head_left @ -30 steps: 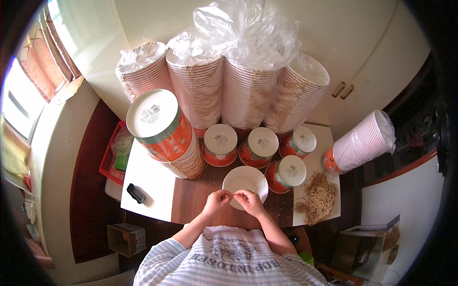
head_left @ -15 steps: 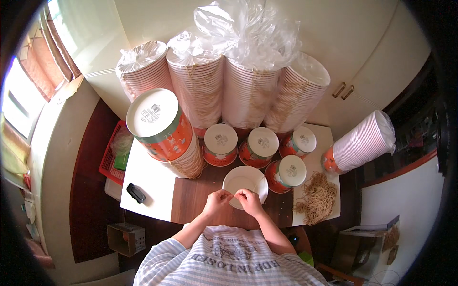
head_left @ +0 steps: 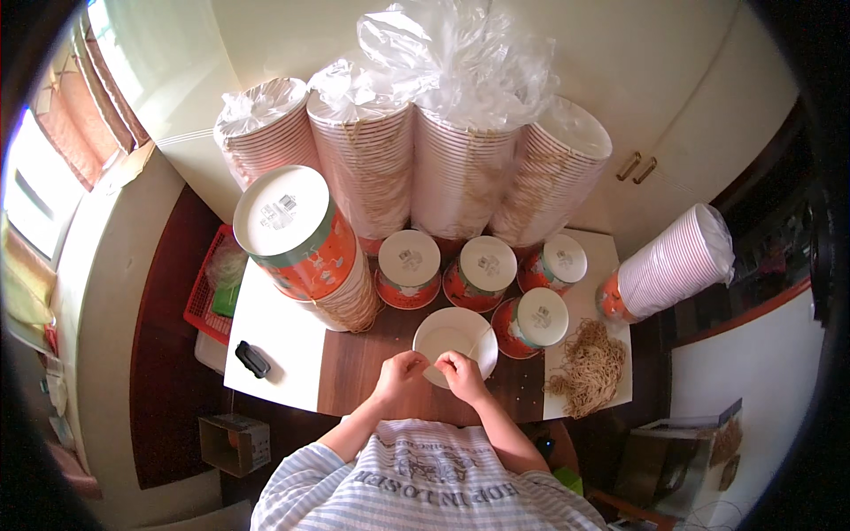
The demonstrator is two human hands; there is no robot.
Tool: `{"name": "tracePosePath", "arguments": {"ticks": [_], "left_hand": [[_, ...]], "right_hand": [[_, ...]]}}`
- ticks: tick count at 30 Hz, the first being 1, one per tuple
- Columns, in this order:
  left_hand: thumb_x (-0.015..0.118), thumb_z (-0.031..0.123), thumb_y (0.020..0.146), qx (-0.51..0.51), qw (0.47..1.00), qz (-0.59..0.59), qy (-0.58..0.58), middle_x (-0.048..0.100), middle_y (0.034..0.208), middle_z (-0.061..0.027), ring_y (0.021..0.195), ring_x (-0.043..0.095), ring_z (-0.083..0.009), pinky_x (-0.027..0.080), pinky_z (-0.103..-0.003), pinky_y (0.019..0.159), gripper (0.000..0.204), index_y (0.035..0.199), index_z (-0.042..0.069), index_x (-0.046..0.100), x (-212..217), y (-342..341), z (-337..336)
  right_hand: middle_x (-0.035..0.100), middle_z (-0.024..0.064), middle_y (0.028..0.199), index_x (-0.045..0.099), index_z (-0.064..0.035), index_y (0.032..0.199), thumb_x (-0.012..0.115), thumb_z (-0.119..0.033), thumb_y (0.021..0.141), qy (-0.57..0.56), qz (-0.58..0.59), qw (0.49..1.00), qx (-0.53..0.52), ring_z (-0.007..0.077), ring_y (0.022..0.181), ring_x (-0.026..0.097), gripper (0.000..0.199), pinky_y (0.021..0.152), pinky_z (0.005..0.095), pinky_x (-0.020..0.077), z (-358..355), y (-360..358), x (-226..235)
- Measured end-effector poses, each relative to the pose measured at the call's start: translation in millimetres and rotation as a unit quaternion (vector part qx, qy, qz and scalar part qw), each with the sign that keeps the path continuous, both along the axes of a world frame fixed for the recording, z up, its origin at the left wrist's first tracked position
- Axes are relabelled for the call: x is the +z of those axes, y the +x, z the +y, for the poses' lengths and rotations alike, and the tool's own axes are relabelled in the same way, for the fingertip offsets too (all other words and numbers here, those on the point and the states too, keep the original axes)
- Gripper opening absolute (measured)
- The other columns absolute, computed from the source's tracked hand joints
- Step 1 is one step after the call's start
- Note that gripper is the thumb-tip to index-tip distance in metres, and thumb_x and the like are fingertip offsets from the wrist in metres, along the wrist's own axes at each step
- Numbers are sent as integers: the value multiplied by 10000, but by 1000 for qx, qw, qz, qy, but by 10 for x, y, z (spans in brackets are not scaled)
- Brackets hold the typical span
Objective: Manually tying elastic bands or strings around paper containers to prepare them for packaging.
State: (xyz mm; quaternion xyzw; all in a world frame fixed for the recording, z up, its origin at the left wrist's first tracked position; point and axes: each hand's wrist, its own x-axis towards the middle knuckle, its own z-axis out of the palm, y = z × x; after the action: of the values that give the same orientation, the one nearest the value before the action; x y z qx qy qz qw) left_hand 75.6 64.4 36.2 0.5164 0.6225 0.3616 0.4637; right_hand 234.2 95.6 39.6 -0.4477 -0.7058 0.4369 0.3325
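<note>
White tub stands mouth-up on the bench, just ahead of the person, its near rim partly hidden by the left hand and right hand, about equally near. Fingers curl inward; whether either grip pinches anything, I cannot tell. Tangled tan string lies rightward.

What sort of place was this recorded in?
Probably a room in a home, perhaps doubling as a workspace: a pinkish curtain by the window, pale cabinet doors, and a table crowded with tall stacks of paper tubs.
</note>
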Motion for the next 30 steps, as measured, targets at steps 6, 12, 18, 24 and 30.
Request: {"name": "tracePosePath", "arguments": {"ticks": [6,12,18,24,30], "left_hand": [[618,107,738,-30,994,45,94,549,736,-101,650,551,-208,449,-296,593,115,830,38,614,35,-108,22],[604,132,756,67,987,67,133,514,675,-94,591,514,-207,430,-304,560,133,829,22,586,-44,-35,-145],[521,190,855,73,931,-295,-203,485,627,30,524,428,-77,356,-219,470,199,748,26,556,112,0,-231],[509,194,863,87,849,-434,-288,496,633,22,503,418,-54,315,-183,413,185,753,53,560,29,6,-241],[514,154,853,108,831,-458,-295,504,634,13,485,423,-59,323,-182,402,134,777,57,566,4,-30,-268]], "right_hand": [[603,101,751,551,-8,872,525,-32,801,49,-15,999,8,194,727,600,80,621,281,465,-25,26,23],[609,65,798,521,-44,934,583,-47,766,103,-23,994,-1,220,750,588,180,691,315,428,-86,15,136],[600,21,832,504,-91,926,595,-101,758,218,-95,970,47,187,798,561,192,771,354,361,-143,28,160],[570,3,769,546,-116,856,601,-156,758,266,-153,950,59,159,771,548,119,774,336,356,-201,-2,105],[533,-16,770,543,-130,858,599,-170,761,278,-173,943,54,141,802,514,119,764,333,351,-284,16,81]]}}
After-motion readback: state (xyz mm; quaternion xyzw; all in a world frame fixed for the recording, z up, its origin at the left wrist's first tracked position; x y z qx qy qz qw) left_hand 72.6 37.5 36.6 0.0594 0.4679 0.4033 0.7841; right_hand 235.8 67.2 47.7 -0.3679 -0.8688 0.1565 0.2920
